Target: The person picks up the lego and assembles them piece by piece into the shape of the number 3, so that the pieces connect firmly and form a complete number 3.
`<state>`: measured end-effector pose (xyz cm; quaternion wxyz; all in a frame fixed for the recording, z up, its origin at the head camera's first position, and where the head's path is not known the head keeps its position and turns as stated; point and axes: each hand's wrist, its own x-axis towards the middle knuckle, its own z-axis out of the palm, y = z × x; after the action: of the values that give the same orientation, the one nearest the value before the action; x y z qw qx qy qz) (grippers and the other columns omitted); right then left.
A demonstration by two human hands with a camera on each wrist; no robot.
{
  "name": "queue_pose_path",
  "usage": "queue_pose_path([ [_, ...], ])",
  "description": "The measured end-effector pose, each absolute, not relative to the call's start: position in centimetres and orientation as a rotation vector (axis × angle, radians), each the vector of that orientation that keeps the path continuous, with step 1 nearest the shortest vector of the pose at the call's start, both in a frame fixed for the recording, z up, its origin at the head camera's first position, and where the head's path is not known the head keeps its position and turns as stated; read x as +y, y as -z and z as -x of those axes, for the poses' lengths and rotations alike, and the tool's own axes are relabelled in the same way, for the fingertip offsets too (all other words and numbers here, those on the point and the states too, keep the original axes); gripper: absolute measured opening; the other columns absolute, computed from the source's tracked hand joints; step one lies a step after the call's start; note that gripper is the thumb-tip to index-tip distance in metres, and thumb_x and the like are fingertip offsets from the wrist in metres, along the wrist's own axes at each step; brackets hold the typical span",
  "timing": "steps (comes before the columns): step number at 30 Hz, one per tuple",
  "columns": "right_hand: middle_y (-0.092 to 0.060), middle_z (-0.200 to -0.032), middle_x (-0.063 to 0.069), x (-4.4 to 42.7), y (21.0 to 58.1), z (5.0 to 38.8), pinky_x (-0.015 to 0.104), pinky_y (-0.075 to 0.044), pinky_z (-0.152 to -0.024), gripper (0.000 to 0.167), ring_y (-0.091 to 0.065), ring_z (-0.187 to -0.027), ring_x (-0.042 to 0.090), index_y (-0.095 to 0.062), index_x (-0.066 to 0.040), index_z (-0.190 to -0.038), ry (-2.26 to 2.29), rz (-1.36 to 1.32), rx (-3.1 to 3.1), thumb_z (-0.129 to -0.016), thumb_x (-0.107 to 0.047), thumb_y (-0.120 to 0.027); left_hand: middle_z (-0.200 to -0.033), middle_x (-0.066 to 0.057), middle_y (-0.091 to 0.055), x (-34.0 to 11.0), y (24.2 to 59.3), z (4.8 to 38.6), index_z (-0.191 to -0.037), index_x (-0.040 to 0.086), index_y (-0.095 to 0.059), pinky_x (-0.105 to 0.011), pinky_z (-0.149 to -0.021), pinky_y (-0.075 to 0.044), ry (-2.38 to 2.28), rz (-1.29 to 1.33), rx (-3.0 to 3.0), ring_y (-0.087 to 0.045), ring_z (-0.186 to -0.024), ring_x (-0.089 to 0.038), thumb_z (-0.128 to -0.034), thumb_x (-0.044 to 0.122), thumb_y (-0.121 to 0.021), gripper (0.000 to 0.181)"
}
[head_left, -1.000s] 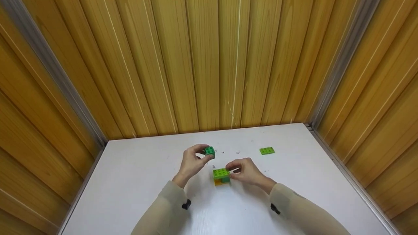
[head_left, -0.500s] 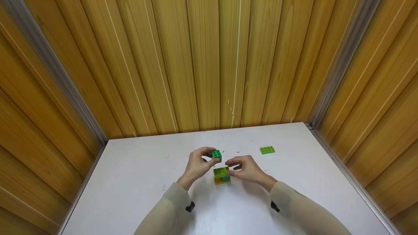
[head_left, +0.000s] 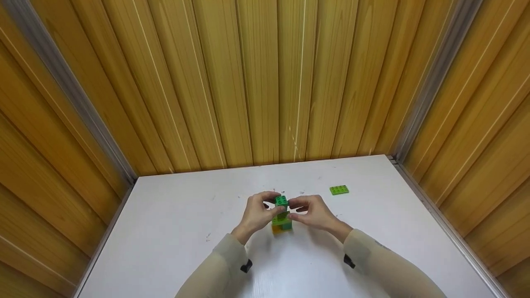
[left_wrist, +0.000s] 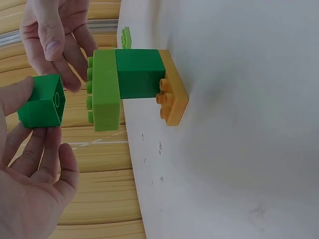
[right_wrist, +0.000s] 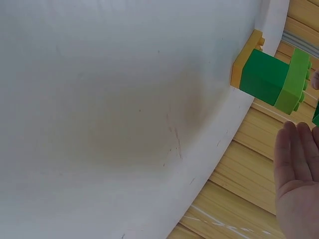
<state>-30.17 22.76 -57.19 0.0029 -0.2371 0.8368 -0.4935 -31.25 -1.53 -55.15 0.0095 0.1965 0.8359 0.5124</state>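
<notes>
My left hand (head_left: 256, 213) pinches a green toy building brick (left_wrist: 44, 103) between thumb and fingers, with its hollow underside facing the stack. A narrow gap separates it from the studs of a lime green brick (left_wrist: 106, 92), the top of a small stack on the table. Under the lime brick is a darker green brick (left_wrist: 141, 74), set on one end of an orange plate (left_wrist: 175, 94). Beside the held brick and the stack's top is my right hand (head_left: 315, 213), fingers loosely extended and gripping nothing; whether a fingertip touches the brick cannot be told.
A flat lime green plate (head_left: 339, 190) with studs lies on the white table (head_left: 174, 231), behind and right of my hands. Wood-patterned walls (head_left: 256, 82) rise at the back and both sides. Small dark marks dot the tabletop.
My left hand has carried the green brick rightward and toward me, to just over the stack. My right fingers have come off the stack's right side and moved up slightly.
</notes>
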Motion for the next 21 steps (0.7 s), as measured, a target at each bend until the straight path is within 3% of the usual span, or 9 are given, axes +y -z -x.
queue_pose_path([
  [8, -0.082, -0.137, 0.010, 22.8, 56.9, 30.1, 0.039, -0.069, -0.101, 0.045, -0.082, -0.120, 0.030, -0.077, -0.011, -0.142, 1.571, 0.715, 2.637, -0.100, -0.023, -0.088, -0.125, 0.001, -0.082, -1.1, 55.6, 31.1, -0.135, 0.015, -0.081, -0.047, -0.106, -0.061, -1.555, -0.622, 2.614, -0.072, -0.117, -0.018, -0.0991, 0.023, -0.088, 0.037],
  [15, -0.082, -0.134, 0.017, 22.9, 57.3, 29.9, 0.041, -0.070, -0.099, 0.045, -0.082, -0.117, 0.036, -0.075, -0.003, -0.143, 1.606, 0.741, 2.623, -0.101, -0.016, -0.085, -0.124, 0.000, -0.084, -0.8, 56.4, 31.1, -0.132, 0.015, -0.082, -0.052, -0.106, -0.061, -1.516, -0.668, 2.626, -0.074, -0.117, -0.019, -0.0974, 0.022, -0.090, 0.037],
  [21, -0.083, -0.134, 0.013, 22.9, 57.6, 29.9, 0.038, -0.069, -0.098, 0.040, -0.083, -0.116, 0.031, -0.077, -0.008, -0.140, 1.601, 0.707, 2.633, -0.101, -0.013, -0.085, -0.126, 0.002, -0.084, -0.7, 56.8, 31.0, -0.133, 0.017, -0.082, -0.056, -0.109, -0.061, -1.528, -0.683, 2.599, -0.074, -0.118, -0.019, -0.0979, 0.024, -0.090, 0.036],
])
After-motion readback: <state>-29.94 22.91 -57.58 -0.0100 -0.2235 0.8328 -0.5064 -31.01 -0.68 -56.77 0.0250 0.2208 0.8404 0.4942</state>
